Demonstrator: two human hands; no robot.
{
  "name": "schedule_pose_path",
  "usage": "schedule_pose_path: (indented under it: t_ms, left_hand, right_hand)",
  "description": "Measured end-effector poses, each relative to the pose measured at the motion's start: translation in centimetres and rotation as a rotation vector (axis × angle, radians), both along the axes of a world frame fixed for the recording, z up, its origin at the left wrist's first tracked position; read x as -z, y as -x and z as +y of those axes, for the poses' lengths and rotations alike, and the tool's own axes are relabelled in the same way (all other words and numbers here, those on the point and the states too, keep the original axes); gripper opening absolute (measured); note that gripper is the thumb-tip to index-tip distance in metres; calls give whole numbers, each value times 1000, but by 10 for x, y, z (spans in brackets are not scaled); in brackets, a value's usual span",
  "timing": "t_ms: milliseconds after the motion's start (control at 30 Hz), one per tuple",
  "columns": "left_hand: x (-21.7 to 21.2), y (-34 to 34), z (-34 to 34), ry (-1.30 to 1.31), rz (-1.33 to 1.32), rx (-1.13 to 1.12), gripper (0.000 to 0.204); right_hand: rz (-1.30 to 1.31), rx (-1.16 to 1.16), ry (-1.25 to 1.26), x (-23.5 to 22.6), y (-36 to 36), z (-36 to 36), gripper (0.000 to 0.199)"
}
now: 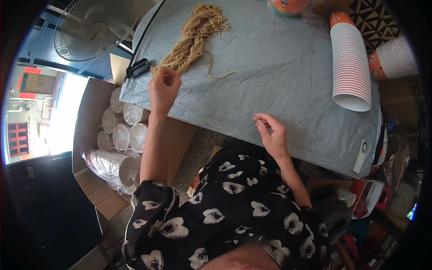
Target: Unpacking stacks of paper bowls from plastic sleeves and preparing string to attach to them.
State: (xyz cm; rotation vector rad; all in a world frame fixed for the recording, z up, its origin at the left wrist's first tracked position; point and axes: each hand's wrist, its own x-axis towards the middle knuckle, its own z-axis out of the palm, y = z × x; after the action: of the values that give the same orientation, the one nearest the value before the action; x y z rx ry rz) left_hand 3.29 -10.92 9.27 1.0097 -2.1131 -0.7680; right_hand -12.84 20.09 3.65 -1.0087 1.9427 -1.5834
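Note:
A loose bundle of tan string (189, 42) lies on the grey-covered table, with one strand curling off to its right. My left hand (164, 90) is at the bundle's near end, its fingers curled into a pinch. Whether a strand is caught between those fingertips is too small to make out. Beside it, to the left, rests a small black tray-shaped object (137, 68). Over the table's near edge, my right hand (272, 136) hovers with bent fingers slightly apart and nothing visible in them.
A long stack of white paper cups (350, 67) lies at the table's right, a wrapped stack (396, 59) beside it. An open cardboard box (96, 105) of wrapped cups stands below on the left. Behind is a fan (95, 31). A pale flat object (360, 155) lies at the right corner.

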Motion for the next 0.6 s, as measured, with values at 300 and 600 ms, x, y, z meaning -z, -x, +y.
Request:
schedule_pose_path:
  t_ms: [300,600]
  left_hand:
    - [-5,-31,-5,-152,-197,324,19]
    - [18,72,-70,206,-522,433,45]
  right_hand:
    - [73,-26,-101,1,6,-87,14]
    - [357,107,-247,17,17,-203,31]
